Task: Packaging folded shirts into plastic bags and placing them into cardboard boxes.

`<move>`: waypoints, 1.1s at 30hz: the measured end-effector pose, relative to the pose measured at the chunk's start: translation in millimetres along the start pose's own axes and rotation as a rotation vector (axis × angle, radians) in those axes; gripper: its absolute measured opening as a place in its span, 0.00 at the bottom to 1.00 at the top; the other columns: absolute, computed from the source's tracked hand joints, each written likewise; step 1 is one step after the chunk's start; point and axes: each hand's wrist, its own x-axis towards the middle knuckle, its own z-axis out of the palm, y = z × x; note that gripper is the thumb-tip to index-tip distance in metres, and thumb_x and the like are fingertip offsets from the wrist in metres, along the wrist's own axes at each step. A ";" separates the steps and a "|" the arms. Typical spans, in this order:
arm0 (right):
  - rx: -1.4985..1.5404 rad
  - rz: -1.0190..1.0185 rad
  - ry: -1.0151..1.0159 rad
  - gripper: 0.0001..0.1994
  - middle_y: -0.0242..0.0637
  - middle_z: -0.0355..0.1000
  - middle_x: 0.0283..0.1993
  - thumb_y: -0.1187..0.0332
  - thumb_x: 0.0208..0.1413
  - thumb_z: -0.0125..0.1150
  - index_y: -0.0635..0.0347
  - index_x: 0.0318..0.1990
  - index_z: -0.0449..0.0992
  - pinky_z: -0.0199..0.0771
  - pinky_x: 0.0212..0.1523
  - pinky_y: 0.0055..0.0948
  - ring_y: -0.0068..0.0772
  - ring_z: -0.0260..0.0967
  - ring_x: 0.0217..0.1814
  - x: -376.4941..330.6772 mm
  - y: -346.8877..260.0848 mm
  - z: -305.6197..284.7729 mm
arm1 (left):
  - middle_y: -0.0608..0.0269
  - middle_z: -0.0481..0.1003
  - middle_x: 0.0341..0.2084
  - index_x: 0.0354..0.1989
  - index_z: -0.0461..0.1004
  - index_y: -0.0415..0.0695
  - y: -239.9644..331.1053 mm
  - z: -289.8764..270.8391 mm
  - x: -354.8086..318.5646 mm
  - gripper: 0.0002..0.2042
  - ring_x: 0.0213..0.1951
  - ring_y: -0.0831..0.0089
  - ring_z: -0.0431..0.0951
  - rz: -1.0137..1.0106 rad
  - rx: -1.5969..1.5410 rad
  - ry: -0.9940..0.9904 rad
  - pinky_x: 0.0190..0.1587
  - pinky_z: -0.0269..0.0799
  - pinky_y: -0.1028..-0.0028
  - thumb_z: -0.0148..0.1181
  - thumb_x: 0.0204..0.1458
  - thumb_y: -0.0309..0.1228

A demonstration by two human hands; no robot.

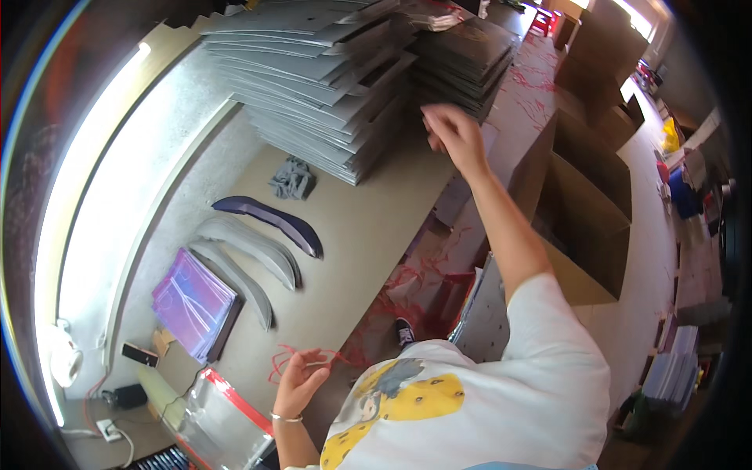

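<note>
My left hand (298, 385), with a bracelet at the wrist, is closed on thin red strips (280, 362) near the table's front edge. Loops of the strips stick out past the fingers. My right hand (458, 141) reaches out ahead, just in front of a stack of dark boards (462, 59). Its fingers are loosely bent and a little apart, with nothing visible in them. Left of it rises a tall, uneven stack of grey sheets (313, 102). On the table (368, 235) lie curved grey pieces (254, 247) and a curved dark piece (270, 219).
A crumpled grey bundle (292, 178) lies by the tall stack. Purple printed booklets (196, 301) and a clear bag with a red edge (227, 415) are at the left. Red strips litter the floor (521, 117). An open cardboard box (583, 211) stands at my right.
</note>
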 end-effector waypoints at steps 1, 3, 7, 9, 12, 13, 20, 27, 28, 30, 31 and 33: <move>-0.216 -0.304 -0.008 0.11 0.28 0.70 0.29 0.65 0.58 0.58 0.60 0.44 0.76 0.63 0.25 0.18 0.16 0.66 0.25 38.1 -17.6 7.0 | 0.57 0.69 0.47 0.55 0.62 0.37 12.6 10.2 6.9 0.22 0.48 0.71 0.72 -0.003 -0.017 -0.024 0.49 0.71 0.74 0.60 0.51 0.22; -0.570 -0.839 0.206 0.10 0.32 0.70 0.30 0.72 0.50 0.62 0.54 0.42 0.78 0.68 0.30 0.22 0.25 0.69 0.28 91.2 -70.7 48.9 | 0.57 0.69 0.47 0.55 0.62 0.37 31.5 25.8 16.0 0.22 0.48 0.72 0.72 -0.003 -0.040 -0.058 0.49 0.71 0.75 0.60 0.52 0.22; -1.110 -0.787 0.055 0.10 0.39 0.66 0.43 0.69 0.45 0.63 0.46 0.38 0.81 0.75 0.40 0.32 0.38 0.71 0.44 148.4 -113.9 74.5 | 0.57 0.70 0.47 0.55 0.62 0.38 67.0 45.2 43.7 0.21 0.48 0.71 0.72 0.099 -0.072 -0.212 0.50 0.70 0.73 0.59 0.54 0.26; -0.958 -0.848 0.043 0.09 0.39 0.66 0.42 0.72 0.46 0.61 0.48 0.36 0.80 0.74 0.42 0.35 0.38 0.70 0.46 145.3 -128.7 69.0 | 0.57 0.70 0.48 0.57 0.61 0.39 82.9 48.3 65.3 0.24 0.50 0.67 0.72 0.202 -0.128 -0.289 0.52 0.69 0.68 0.59 0.54 0.34; -0.784 -1.291 0.161 0.14 0.33 0.72 0.33 0.76 0.44 0.63 0.51 0.41 0.79 0.71 0.36 0.26 0.34 0.71 0.33 95.9 -157.3 65.3 | 0.54 0.70 0.51 0.62 0.55 0.41 120.3 50.8 93.9 0.36 0.51 0.61 0.73 0.400 -0.361 -0.350 0.55 0.67 0.59 0.54 0.52 0.55; -0.781 -1.398 0.191 0.16 0.28 0.73 0.33 0.75 0.42 0.63 0.47 0.41 0.79 0.72 0.32 0.27 0.30 0.72 0.33 85.6 -150.3 50.0 | 0.52 0.69 0.52 0.63 0.53 0.42 135.6 55.8 101.4 0.40 0.52 0.60 0.72 0.454 -0.496 -0.333 0.55 0.67 0.58 0.49 0.51 0.60; -0.331 -1.201 -0.285 0.10 0.41 0.70 0.47 0.73 0.53 0.59 0.61 0.43 0.75 0.74 0.43 0.37 0.41 0.71 0.45 -94.0 -116.5 13.1 | 0.53 0.75 0.44 0.53 0.67 0.38 128.9 20.9 127.0 0.21 0.45 0.60 0.76 0.740 -1.175 -0.350 0.50 0.72 0.60 0.51 0.55 0.40; 0.606 0.902 -0.468 0.20 0.37 0.66 0.57 0.74 0.58 0.51 0.58 0.58 0.62 0.67 0.55 0.35 0.33 0.65 0.57 -159.3 -4.3 64.5 | 0.53 0.74 0.45 0.50 0.68 0.34 -13.3 -20.5 75.2 0.19 0.46 0.62 0.75 0.336 -0.942 0.214 0.52 0.71 0.62 0.58 0.49 0.25; 0.551 0.861 -0.507 0.19 0.37 0.66 0.58 0.74 0.58 0.51 0.58 0.58 0.63 0.65 0.58 0.34 0.32 0.63 0.59 -179.2 18.9 76.9 | 0.54 0.74 0.45 0.51 0.68 0.34 -29.2 -29.1 68.3 0.19 0.47 0.62 0.75 0.278 -0.896 0.245 0.51 0.71 0.62 0.59 0.49 0.24; 0.616 0.977 -0.606 0.20 0.34 0.67 0.56 0.75 0.57 0.52 0.57 0.58 0.63 0.64 0.59 0.35 0.32 0.64 0.58 -200.1 46.3 104.3 | 0.57 0.74 0.45 0.50 0.69 0.35 -44.9 -52.0 37.9 0.20 0.47 0.65 0.75 0.164 -0.662 0.360 0.51 0.71 0.64 0.61 0.51 0.32; 0.601 0.995 -0.628 0.20 0.34 0.68 0.56 0.75 0.57 0.53 0.57 0.58 0.63 0.64 0.59 0.35 0.32 0.64 0.58 -209.2 53.7 116.3 | 0.58 0.74 0.44 0.50 0.69 0.35 -64.0 -78.7 20.2 0.21 0.47 0.67 0.75 0.029 -0.560 0.396 0.51 0.71 0.65 0.61 0.52 0.35; 0.577 1.023 -0.675 0.20 0.34 0.68 0.55 0.75 0.57 0.54 0.57 0.58 0.63 0.64 0.59 0.35 0.31 0.65 0.57 -223.1 62.7 139.7 | 0.57 0.76 0.42 0.48 0.72 0.36 -116.4 -137.0 -19.3 0.24 0.45 0.70 0.75 -0.110 -0.065 0.731 0.47 0.70 0.70 0.63 0.49 0.42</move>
